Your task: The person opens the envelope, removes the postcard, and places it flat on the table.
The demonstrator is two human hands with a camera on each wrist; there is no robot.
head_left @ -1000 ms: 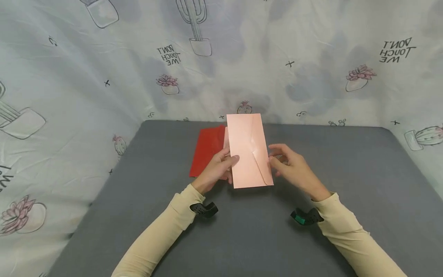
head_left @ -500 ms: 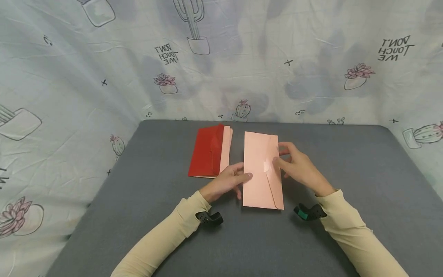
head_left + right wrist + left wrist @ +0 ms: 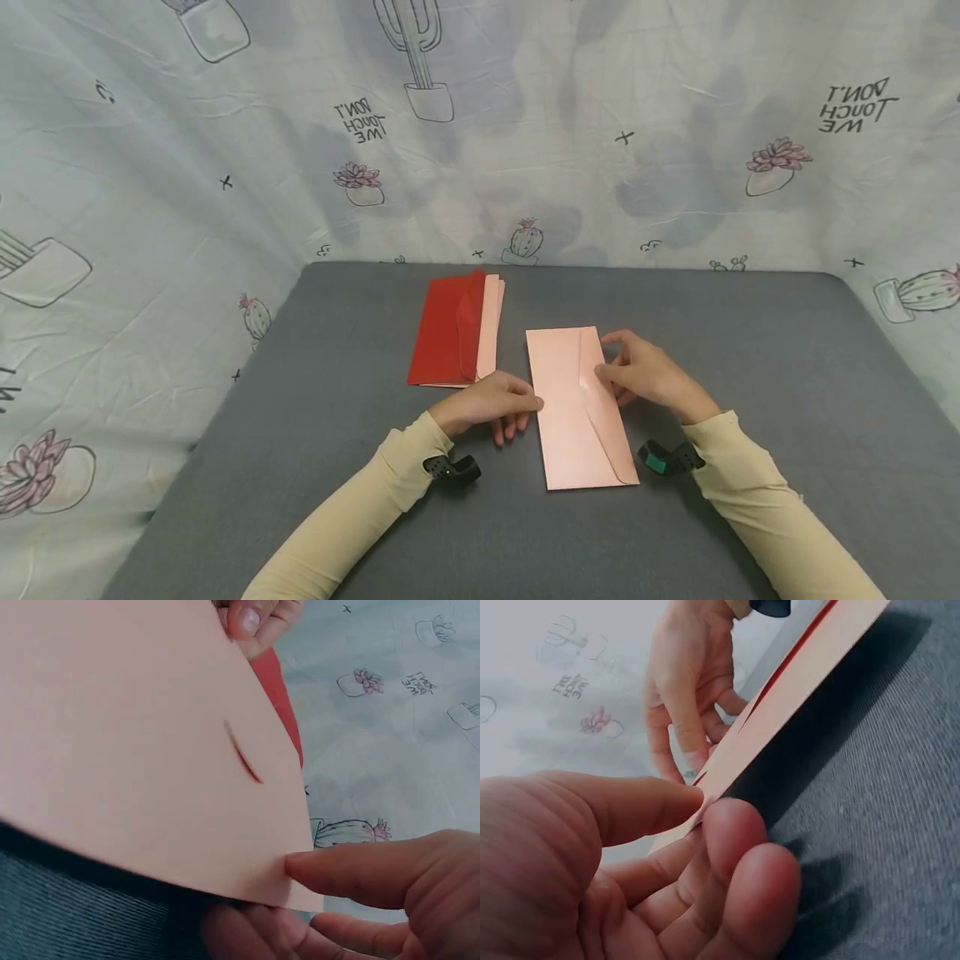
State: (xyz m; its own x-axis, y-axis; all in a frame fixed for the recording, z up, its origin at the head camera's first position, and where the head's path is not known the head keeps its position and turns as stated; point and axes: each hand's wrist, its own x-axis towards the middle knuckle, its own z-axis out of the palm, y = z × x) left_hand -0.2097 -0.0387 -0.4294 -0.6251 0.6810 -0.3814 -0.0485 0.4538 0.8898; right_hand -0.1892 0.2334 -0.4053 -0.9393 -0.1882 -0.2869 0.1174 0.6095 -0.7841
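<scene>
A pink envelope is held a little above the grey table, flap side up. Its left edge is pinched by my left hand, thumb on top. At the upper right edge my right hand grips it; in the right wrist view the thumb presses the face while fingers curl underneath. Thin slits with red showing appear at the envelope's flap in the left wrist view. Behind my left hand lies a red envelope, with pink envelopes sticking out from under its right side.
The grey tabletop runs back to a pale cloth printed with cacti, which hangs behind and along the sides. A black band sits at my left wrist, another black band with a green patch at my right.
The pink envelope has come down and to the right, away from the red envelope and nearer to me. Both hands moved with it, and the right hand now grips its edge.
</scene>
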